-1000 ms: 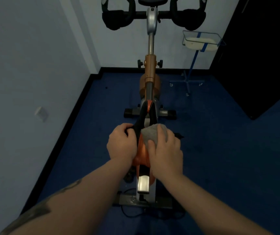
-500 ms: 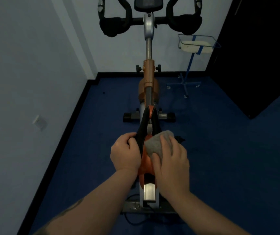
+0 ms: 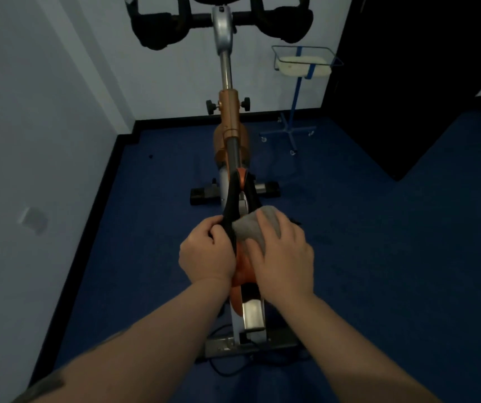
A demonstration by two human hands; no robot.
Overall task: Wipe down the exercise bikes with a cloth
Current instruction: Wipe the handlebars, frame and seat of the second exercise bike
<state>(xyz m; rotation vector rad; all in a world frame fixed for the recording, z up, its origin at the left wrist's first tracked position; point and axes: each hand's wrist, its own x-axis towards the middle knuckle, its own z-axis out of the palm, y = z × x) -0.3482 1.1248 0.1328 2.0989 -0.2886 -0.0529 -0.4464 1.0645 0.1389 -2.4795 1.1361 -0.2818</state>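
On saddle (image 3: 240, 199), hands gripping, pressing cloth (image 3: 252, 229)

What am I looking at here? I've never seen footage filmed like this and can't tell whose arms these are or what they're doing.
The camera is worn on a person's head and looks forward and down, so the arms are the wearer's own. In front stands an orange exercise bike on blue carpet. The left hand grips the edge of the black saddle. The right hand presses a grey cloth against the saddle's other side, wiping it. Behind, to the right, a blue wire basket stand sits by the wall.
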